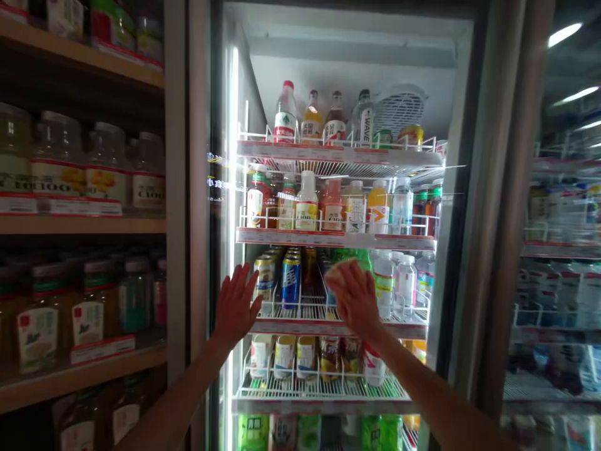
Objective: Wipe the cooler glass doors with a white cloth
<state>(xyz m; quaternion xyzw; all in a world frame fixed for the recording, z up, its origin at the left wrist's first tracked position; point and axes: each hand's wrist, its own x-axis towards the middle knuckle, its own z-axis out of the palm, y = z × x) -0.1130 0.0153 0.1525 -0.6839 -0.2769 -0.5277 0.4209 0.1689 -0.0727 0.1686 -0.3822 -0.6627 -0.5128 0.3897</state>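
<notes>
My left hand [235, 307] is raised at the left side of the lit drinks fridge, palm forward and fingers outstretched, with nothing in it. Its fingertips are close to the glass door [218, 207], which carries faint reflections; whether they touch it I cannot tell. Further right, my right hand [357, 297] is bent forward in front of the can shelf, smeared by motion. Under its curled fingers shows a pale, cloth-like piece [335, 275], mostly covered by the hand. Behind the hands stand a blue can [290, 282], a yellowish can [265, 279] and clear bottles [404, 282].
Bottles of water, juice and tea fill the fridge's white wire shelves [300, 388]. To the left, a wooden shelf [84, 225] holds rows of jars and bottles. A metal frame [491, 207] divides this fridge from another glass-fronted one [558, 250] at the right.
</notes>
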